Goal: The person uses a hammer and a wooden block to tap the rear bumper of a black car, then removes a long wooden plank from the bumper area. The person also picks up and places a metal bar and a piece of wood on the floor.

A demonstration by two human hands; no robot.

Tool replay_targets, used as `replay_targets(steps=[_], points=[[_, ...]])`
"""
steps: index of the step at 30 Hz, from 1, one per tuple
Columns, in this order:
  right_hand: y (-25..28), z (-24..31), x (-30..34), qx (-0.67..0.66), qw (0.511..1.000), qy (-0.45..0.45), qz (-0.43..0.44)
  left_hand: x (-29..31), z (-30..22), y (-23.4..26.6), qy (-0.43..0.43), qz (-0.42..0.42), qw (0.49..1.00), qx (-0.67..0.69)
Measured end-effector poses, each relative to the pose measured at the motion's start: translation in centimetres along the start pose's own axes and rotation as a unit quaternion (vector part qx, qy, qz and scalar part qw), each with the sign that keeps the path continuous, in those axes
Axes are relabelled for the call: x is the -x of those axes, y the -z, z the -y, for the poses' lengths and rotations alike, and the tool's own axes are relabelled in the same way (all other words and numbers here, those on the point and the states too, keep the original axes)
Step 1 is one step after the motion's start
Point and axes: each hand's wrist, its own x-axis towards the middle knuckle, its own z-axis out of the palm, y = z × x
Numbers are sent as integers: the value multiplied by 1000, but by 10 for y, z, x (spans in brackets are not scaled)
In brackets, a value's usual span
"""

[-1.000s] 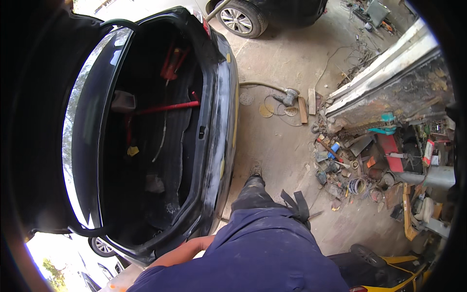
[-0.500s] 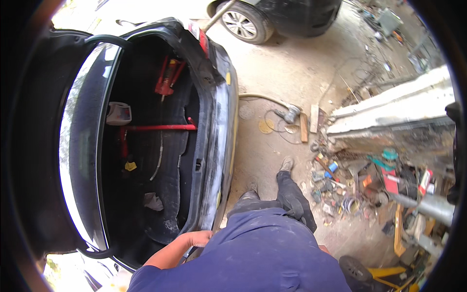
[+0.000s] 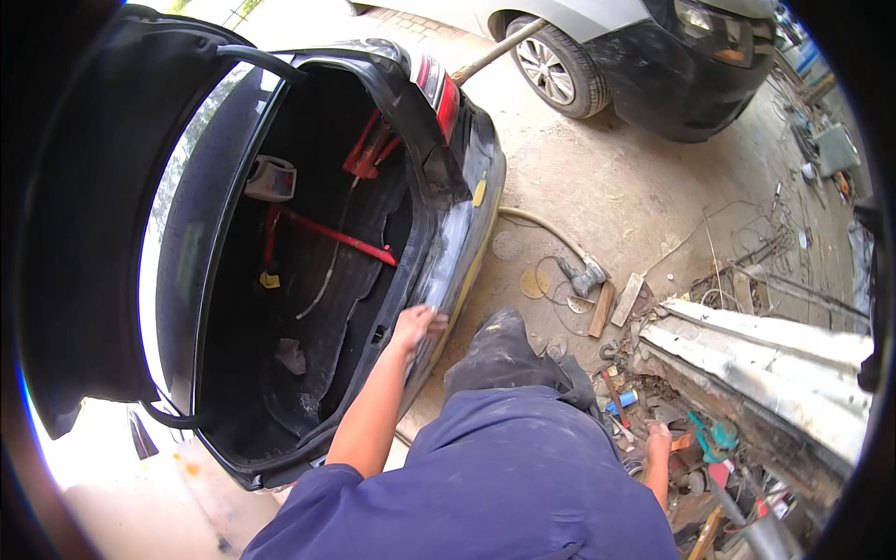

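Note:
My left hand is over the rear edge of an open car boot, its fingers loosely spread and slightly blurred. Nothing shows in it, and whether it touches the bodywork I cannot tell. Below it runs the rear bumper, with grey, sanded-looking patches and a yellowish strip. On my other side hangs my right hand, its fingers curled in with nothing visible in them. Inside the boot are a red metal bar, a red tool with arms, a white plastic container and a crumpled pale cloth.
A hose leads to a sander-like tool on the floor, beside wood blocks and round discs. Another car stands ahead. Scattered tools and scrap lie right, under a long white panel.
I have moved forward along the car and turned somewhat. My left hand has risen from beside my body to above the boot edge, and my right hand has come into view.

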Motion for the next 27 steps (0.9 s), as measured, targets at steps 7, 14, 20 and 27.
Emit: replay_targets(steps=[7, 14, 20, 27], points=[[-23, 74, -12, 33, 999, -1, -18, -203, -83, -53, -21, -104, 946, 308], [-59, 105, -4, 567, 703, 415, 111, -288, -142, -100, -7, -268, 815, 514], [-107, 173, 0, 518, 829, 192, 89, -294, -160, -108, -17, -337, 747, 572], [-130, 237, -10, 282, 951, 117, 51, -301, -156, -103, -21, -336, 741, 581]])
